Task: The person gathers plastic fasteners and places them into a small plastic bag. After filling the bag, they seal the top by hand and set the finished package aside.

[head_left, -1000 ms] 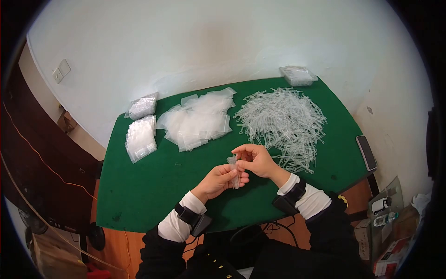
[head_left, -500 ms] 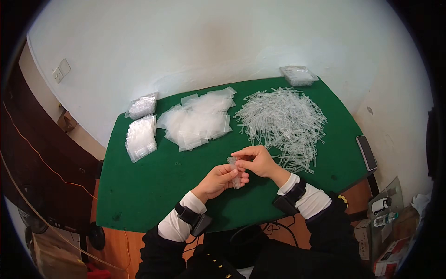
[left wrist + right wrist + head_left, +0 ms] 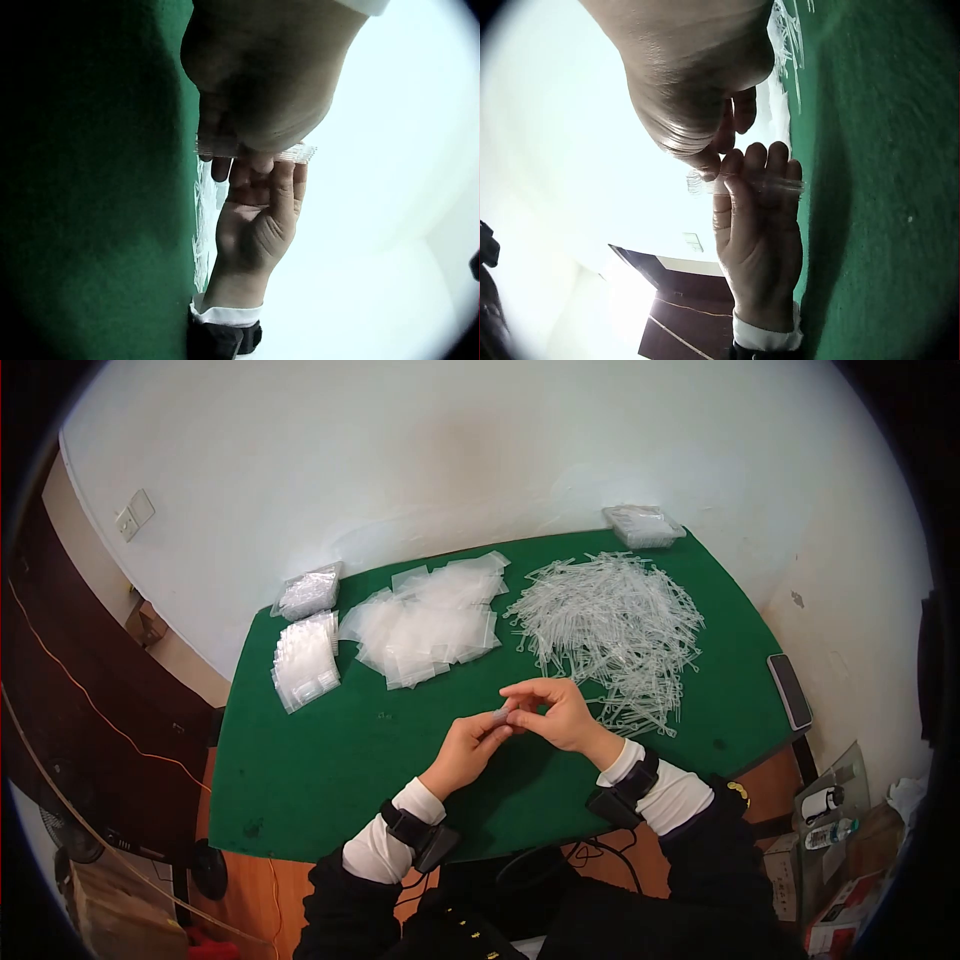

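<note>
Your left hand [image 3: 462,752] has its fingers clamped on a bundle of clear plastic sticks [image 3: 769,184] above the green tabletop [image 3: 350,770]; your right hand's [image 3: 562,717] fingers pinch one end (a loose pile of loop-ended sticks [image 3: 605,625] lies just beyond).

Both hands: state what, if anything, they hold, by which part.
The left hand holds a bundle of clear plastic sticks around its middle, thumb across. The right hand is at its upper end; whether it pinches cannot be told.
</note>
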